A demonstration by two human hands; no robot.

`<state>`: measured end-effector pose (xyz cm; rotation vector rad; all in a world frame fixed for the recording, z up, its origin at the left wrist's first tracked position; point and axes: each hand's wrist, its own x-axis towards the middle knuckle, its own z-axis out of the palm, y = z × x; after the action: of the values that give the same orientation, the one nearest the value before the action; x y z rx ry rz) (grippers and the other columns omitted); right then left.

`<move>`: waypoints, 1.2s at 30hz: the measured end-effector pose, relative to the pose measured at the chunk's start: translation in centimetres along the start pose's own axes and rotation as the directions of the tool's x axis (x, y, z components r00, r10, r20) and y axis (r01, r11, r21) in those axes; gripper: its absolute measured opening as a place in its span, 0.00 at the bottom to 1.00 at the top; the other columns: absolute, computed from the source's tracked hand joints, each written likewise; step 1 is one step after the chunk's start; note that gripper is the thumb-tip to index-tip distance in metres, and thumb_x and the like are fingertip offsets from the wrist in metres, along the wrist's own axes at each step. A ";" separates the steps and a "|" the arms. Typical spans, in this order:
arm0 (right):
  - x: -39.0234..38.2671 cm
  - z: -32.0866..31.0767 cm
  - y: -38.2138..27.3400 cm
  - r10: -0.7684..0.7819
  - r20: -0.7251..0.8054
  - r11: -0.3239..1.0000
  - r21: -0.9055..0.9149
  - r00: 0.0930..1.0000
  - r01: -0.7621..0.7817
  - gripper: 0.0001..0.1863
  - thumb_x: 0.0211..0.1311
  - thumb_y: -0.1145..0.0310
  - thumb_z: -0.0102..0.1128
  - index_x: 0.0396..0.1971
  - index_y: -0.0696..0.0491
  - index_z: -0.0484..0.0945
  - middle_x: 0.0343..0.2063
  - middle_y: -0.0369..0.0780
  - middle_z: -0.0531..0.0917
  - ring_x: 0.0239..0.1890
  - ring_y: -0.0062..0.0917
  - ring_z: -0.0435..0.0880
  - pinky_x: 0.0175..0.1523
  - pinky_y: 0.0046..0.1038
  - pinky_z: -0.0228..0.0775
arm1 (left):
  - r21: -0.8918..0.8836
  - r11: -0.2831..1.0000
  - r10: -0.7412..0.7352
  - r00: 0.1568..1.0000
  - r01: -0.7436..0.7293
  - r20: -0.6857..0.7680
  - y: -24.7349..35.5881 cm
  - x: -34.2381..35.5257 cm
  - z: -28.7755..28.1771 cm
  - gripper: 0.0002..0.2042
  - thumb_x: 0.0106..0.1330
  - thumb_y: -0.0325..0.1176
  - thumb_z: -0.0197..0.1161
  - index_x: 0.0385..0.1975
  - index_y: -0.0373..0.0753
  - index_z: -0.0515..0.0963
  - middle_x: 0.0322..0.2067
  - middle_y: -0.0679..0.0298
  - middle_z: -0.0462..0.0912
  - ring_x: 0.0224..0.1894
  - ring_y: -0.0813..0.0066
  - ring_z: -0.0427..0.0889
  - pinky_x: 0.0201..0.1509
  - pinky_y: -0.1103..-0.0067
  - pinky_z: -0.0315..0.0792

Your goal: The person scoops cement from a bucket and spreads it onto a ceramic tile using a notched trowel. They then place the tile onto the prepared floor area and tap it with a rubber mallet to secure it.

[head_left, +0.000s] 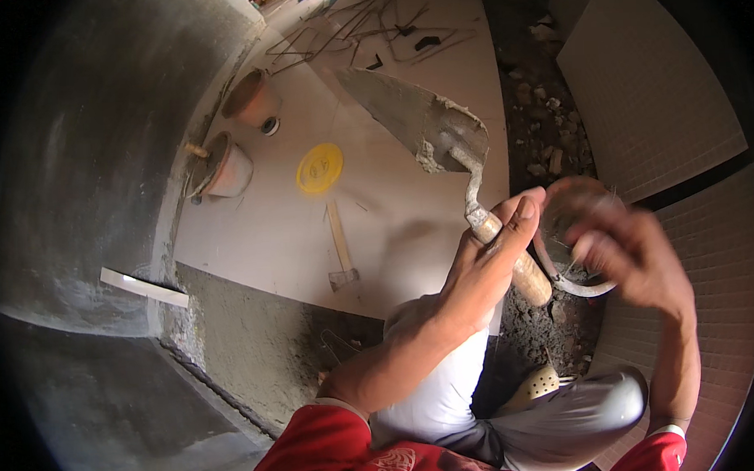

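The left hand (487,256) clamps its fingers round a wooden-handled, mortar-caked steel trowel (440,136). The blurred right hand (626,254), grip unclear, hovers by a round bowl (561,219), contents hidden. Far left, two tipped clay-coloured pots (238,132).

Left hand (487,252) around a mortar-caked trowel (427,124) — right hand (626,254) blurred beside it.

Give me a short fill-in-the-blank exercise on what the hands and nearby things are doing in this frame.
1. The left hand grips a trowel by its ______ handle.
2. The flat round lid lying on the pale floor tile is ______ in colour.
3. The right hand is blurred over a small round ______.
4. Two buckets lie beside the grey ______ at the left.

Missing words: wooden; yellow; bowl; wall
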<state>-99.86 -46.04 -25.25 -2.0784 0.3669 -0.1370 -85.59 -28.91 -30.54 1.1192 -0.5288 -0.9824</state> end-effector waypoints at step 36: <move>-0.8 2.2 15.8 -0.161 -0.484 0.987 -0.060 0.860 0.151 0.24 0.74 0.59 0.62 0.64 0.52 0.72 0.21 0.27 0.72 0.18 0.08 0.65 0.22 0.16 0.54 | 0.483 0.599 -0.487 0.769 0.639 -0.413 -7.4 -20.2 -11.7 0.44 0.75 0.70 0.31 0.76 0.38 0.59 0.76 0.52 0.58 0.78 0.59 0.56 0.81 0.71 0.46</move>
<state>-103.27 -51.46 -39.91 -2.0742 0.5029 -0.7715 -89.36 -6.43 -39.55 2.0601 -0.2728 -1.2404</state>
